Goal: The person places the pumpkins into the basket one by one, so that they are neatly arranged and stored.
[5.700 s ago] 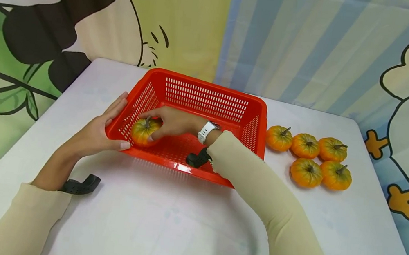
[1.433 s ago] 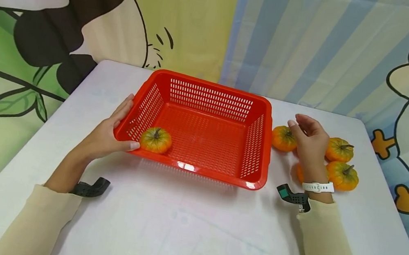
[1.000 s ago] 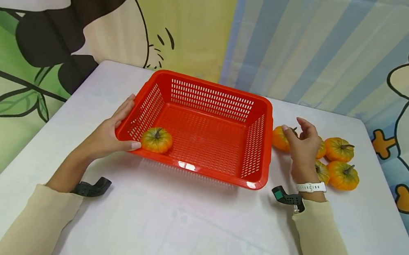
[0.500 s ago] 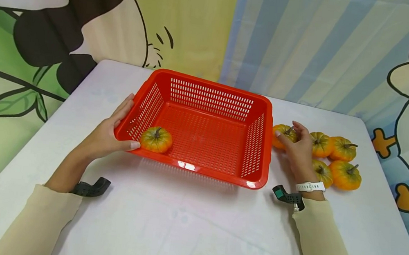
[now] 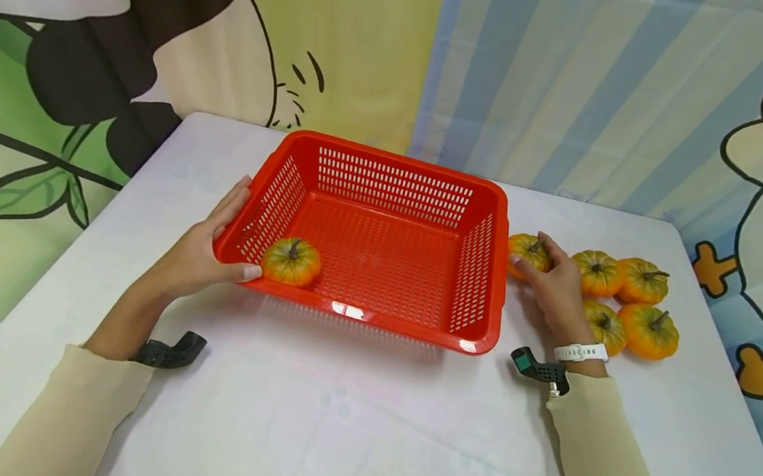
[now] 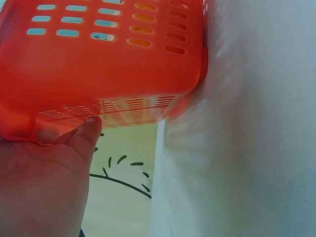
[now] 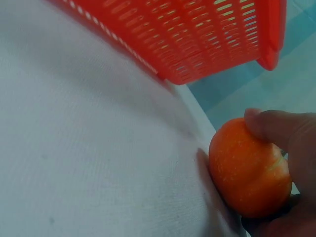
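Observation:
A red plastic basket with slotted walls stands on the table, one small orange pumpkin inside its near left corner. My left hand holds that corner, thumb over the front rim and fingers along the outside of the left wall. At the basket's right, my right hand grips the leftmost table pumpkin beside the wall. In the right wrist view the thumb lies on top of this pumpkin, its underside close to the cloth; the other fingers are mostly hidden.
Several more small pumpkins sit clustered right of my right hand, one partly covered by it. A white cloth covers the table. A printed cartoon curtain hangs behind it.
Earlier my right hand let go of a pumpkin inside the basket, then moved to the group on the right. Now it has lowered leftward onto the leftmost pumpkin. The left hand stays on the basket.

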Demonstrator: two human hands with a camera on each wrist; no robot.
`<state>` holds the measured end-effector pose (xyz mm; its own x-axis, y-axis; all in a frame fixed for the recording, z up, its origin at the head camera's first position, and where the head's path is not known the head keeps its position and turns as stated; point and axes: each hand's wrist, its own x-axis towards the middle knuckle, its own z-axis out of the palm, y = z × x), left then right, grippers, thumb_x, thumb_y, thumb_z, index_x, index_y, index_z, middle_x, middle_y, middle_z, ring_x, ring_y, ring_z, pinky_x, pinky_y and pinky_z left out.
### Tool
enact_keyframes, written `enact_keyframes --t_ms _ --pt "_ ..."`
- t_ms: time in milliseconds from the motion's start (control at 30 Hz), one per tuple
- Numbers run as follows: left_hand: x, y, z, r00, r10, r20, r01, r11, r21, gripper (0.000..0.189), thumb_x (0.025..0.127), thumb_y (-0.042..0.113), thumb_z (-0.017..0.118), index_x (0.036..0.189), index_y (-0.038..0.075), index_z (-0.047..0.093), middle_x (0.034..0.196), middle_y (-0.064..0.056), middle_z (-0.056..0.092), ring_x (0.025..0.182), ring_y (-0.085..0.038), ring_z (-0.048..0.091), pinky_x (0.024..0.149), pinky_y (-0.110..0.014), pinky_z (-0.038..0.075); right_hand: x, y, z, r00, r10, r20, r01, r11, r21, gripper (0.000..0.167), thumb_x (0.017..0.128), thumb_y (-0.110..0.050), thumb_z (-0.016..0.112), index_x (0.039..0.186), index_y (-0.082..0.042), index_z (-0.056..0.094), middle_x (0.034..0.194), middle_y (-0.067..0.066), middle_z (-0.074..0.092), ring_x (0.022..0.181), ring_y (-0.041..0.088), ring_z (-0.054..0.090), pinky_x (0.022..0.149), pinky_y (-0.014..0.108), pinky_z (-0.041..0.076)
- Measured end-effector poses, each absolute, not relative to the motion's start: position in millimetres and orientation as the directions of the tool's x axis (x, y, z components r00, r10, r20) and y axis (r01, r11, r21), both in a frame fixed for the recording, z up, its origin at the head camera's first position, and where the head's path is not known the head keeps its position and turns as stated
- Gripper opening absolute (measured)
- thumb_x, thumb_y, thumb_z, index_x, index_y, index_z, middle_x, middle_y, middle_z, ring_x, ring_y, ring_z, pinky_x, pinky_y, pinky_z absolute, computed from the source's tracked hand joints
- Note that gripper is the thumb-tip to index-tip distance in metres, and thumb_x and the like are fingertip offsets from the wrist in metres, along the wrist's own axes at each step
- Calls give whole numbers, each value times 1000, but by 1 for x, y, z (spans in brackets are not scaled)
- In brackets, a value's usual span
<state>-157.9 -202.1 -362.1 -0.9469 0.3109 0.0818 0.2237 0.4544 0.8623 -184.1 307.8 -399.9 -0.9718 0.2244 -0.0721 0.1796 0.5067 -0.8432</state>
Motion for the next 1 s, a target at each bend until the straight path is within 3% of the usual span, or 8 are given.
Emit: enact_keyframes --t_ms 267,567,867,1000 --pt "-157 -203 -363 -944 318 87 229 444 867 105 77 14 79 157 25 12 159 21 6 145 -11 14 92 -24 45 -183 305 -399 -968 238 -80 200 536 -820 80 91 -42 66 155 -17 26 154 11 34 136 29 36 110 43 33" --pt "-158 -203 -362 -942 323 91 231 429 873 105 77 13 79 157 24 12 161 16 7 145 -10 13 92 -22 45 -184 306 -398 -961 264 -80 204 482 -852 82 90 -45 67 155 -19 25 155 5 33 136 25 35 113 40 29" --pt "-159 -202 -364 -943 320 91 230 430 873 106 76 14 80 157 24 13 160 17 7 145 -10 13 91 -31 48 -183 307 -388 -960 274 -51 176 456 -873 80 90 -44 67 155 -18 28 155 1 33 138 21 34 113 38 30" --pt "-158 -202 -363 -943 321 93 231 427 874 105 76 14 79 157 24 13 161 16 7 145 -9 12 92 -29 47 -184 305 -383 -960 272 -69 186 431 -883 80 90 -44 66 155 -20 27 157 -2 29 141 19 29 113 37 28"
